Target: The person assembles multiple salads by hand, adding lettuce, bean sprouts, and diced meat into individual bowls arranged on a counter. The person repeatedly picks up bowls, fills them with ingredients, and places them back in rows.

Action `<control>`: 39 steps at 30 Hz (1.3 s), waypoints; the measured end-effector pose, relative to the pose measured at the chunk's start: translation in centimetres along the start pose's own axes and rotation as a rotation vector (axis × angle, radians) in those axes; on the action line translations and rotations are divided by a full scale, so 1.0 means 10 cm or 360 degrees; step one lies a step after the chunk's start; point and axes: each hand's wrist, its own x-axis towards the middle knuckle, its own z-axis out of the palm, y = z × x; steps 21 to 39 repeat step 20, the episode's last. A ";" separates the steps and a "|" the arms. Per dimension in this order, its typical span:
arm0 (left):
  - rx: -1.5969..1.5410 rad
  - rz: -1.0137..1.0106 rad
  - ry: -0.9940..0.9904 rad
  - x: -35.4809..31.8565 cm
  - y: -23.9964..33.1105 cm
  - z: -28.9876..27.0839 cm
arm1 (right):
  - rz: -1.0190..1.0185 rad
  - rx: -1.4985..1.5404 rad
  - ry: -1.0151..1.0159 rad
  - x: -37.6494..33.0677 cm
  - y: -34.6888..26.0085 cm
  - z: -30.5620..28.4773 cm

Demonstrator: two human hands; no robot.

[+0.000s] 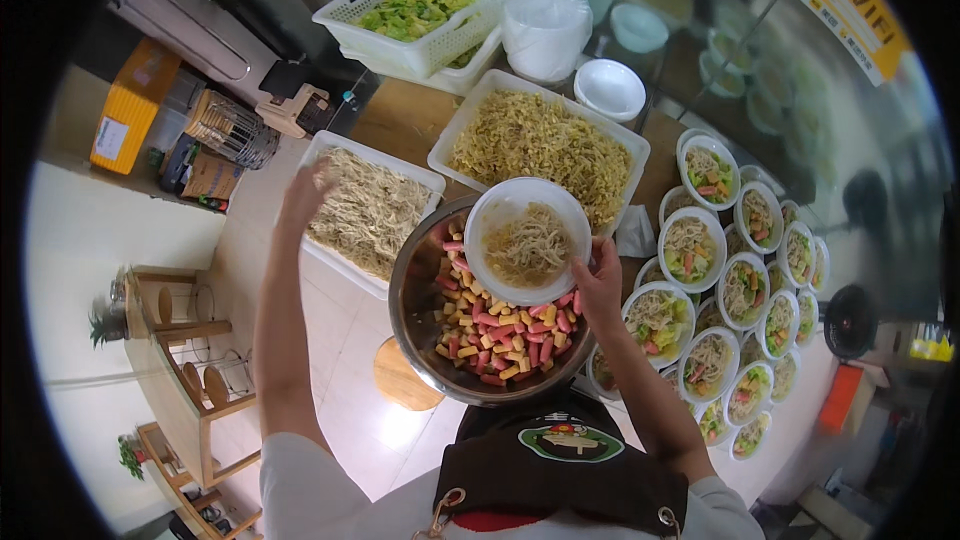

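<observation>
My right hand (600,285) grips the rim of a white bowl (480,258), tilted a little, with pale shreds (535,245) lying in it. The bowl is held over a large steel basin (402,315) full of pink and yellow sausage-like pieces (520,335). On the other side, my left hand (308,190) is at the far left edge of a white tray (425,176) heaped with pale shredded food (370,210). Its fingers are blurred, so whether they hold any shreds does not show. Behind the basin, another white tray (440,160) carries yellowish sprouts (540,140).
Several filled white bowls (690,245) stand stacked at the right. At the back are a white basket (425,50) of chopped greens, a stack of bowls in plastic (545,30) and white bowls (610,90). A round wooden stool (405,377) stands left of the basin.
</observation>
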 end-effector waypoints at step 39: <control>-0.1299 0.0865 -0.1042 -0.78 2.74 -0.36 | -0.0147 -0.0158 0.0228 -0.50 -0.37 0.28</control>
